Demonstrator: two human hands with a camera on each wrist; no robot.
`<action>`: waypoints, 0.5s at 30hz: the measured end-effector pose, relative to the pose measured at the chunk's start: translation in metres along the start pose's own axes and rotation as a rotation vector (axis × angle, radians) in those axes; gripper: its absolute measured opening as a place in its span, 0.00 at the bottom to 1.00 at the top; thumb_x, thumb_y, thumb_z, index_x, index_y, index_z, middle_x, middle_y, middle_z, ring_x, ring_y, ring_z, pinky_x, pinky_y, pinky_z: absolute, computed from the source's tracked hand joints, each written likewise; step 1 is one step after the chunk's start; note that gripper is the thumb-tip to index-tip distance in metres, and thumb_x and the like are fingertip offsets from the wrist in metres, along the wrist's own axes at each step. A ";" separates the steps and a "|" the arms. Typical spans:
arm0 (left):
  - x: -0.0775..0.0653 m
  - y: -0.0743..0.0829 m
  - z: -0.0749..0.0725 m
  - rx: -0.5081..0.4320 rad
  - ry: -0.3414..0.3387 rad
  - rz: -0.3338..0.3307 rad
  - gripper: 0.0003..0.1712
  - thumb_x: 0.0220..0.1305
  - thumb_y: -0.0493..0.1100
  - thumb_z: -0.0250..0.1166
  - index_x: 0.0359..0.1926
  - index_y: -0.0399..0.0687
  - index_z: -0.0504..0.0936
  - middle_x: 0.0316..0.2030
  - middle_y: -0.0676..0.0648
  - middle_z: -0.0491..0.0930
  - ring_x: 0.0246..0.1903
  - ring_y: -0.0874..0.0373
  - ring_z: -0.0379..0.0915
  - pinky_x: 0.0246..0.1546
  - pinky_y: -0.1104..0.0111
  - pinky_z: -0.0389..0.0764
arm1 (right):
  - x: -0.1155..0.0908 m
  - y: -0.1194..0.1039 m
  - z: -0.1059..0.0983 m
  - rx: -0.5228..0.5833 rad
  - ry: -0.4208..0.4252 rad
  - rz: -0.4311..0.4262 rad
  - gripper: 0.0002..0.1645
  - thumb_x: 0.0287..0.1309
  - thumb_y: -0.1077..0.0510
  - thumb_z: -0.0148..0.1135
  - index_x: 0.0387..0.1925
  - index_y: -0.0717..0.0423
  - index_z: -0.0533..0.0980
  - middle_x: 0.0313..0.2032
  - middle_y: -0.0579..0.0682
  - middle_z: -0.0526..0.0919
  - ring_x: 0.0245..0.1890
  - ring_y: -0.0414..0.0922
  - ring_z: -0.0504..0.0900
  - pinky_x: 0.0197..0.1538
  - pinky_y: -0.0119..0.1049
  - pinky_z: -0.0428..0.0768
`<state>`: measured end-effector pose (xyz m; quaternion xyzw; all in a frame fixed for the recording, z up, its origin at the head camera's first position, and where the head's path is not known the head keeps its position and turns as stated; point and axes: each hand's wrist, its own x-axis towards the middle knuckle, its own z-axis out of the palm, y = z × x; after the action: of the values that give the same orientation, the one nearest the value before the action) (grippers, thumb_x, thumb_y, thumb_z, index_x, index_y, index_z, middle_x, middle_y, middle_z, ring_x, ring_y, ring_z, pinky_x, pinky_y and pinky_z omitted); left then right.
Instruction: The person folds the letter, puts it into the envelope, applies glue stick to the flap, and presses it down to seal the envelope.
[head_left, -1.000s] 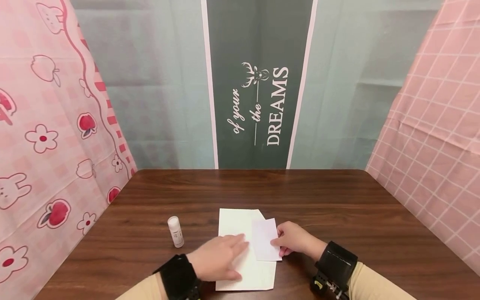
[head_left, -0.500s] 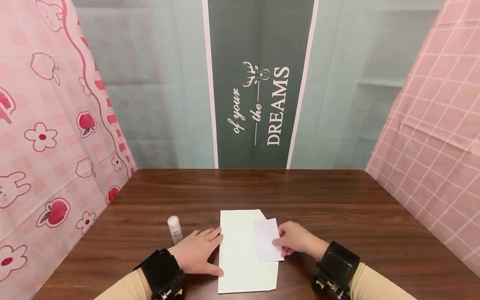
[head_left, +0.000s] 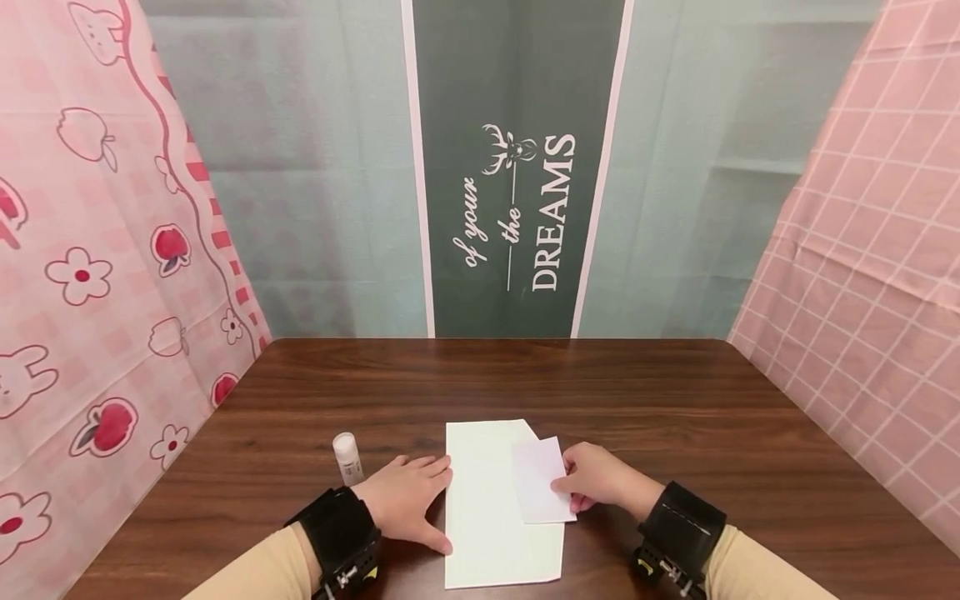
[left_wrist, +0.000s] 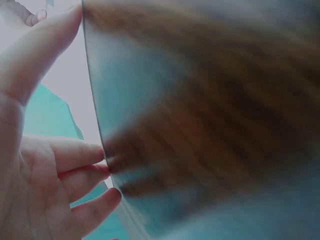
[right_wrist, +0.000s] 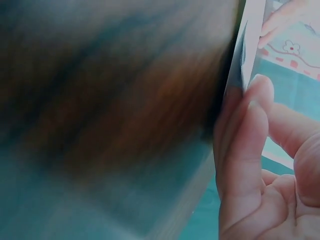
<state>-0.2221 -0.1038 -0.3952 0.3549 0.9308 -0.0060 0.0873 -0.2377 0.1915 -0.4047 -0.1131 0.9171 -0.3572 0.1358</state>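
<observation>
Hands on envelope and card, insertion unclear

The counter is dark wood-grain. A grey-green curtain hangs behind, apple-print cloth left, pink grid cloth right.

I've got a dark wood-grain table stretching out in front of me! At my twelve o'clock, a dark green panel, white-edged, between pale teal cloth, white DREAMS lettering running sideways beside an antlered deer head. Ten o'clock, a pink apple-and-flower cloth with a red-striped border! Two o'clock, a pink white-gridded cloth!
</observation>
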 end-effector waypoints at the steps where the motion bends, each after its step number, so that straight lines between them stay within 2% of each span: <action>1: 0.002 0.001 -0.001 0.011 0.000 0.000 0.54 0.43 0.76 0.60 0.63 0.43 0.69 0.64 0.45 0.64 0.63 0.48 0.60 0.56 0.48 0.63 | 0.000 0.001 0.000 -0.009 0.006 0.004 0.12 0.50 0.62 0.68 0.23 0.60 0.71 0.12 0.49 0.74 0.11 0.39 0.75 0.19 0.32 0.77; 9: 0.012 0.014 -0.004 0.075 -0.008 -0.022 0.54 0.41 0.77 0.61 0.61 0.43 0.72 0.62 0.45 0.67 0.60 0.51 0.64 0.56 0.51 0.65 | -0.004 -0.003 -0.003 -0.118 0.079 0.040 0.11 0.48 0.63 0.69 0.24 0.60 0.72 0.12 0.49 0.73 0.11 0.41 0.73 0.19 0.33 0.76; 15: 0.017 0.019 -0.006 0.114 -0.010 -0.035 0.54 0.41 0.78 0.60 0.60 0.44 0.73 0.61 0.46 0.68 0.58 0.53 0.66 0.55 0.52 0.66 | -0.008 -0.009 -0.005 -0.150 0.087 0.074 0.11 0.48 0.62 0.69 0.26 0.60 0.73 0.13 0.49 0.73 0.11 0.41 0.73 0.20 0.33 0.76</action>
<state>-0.2233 -0.0779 -0.3915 0.3431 0.9345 -0.0622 0.0714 -0.2313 0.1903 -0.3935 -0.0735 0.9498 -0.2871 0.0999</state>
